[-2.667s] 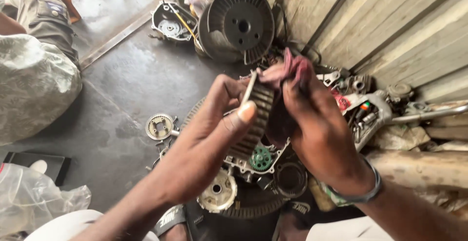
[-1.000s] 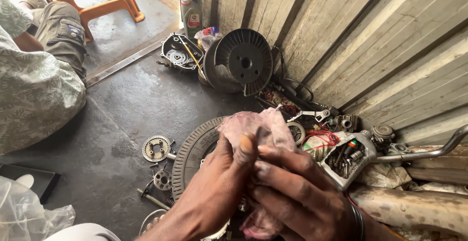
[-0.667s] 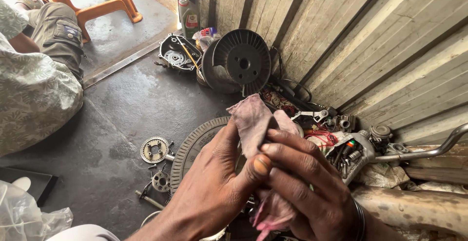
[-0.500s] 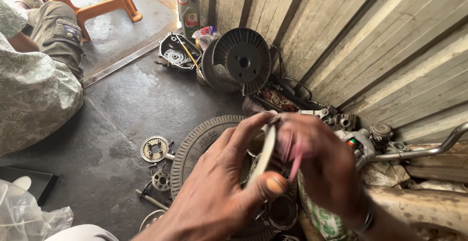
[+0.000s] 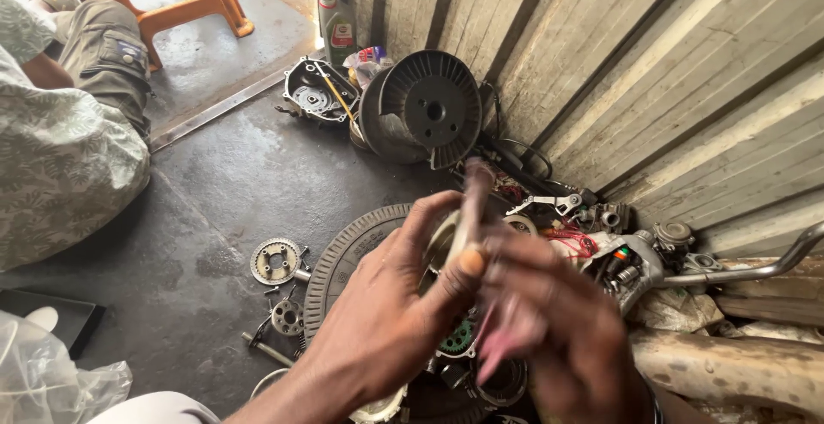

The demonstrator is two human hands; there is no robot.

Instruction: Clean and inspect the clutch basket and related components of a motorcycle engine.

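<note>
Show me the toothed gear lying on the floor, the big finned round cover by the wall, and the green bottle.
toothed gear (image 5: 275, 261), head view, its flat face.
finned round cover (image 5: 432, 108), head view, near its hub.
green bottle (image 5: 338, 36), head view, its body.

Both forearms bare, no sleeves; left hand (image 5: 386, 321) ungloved; right hand (image 5: 566, 338) blurred, dark bangle at its wrist
</note>
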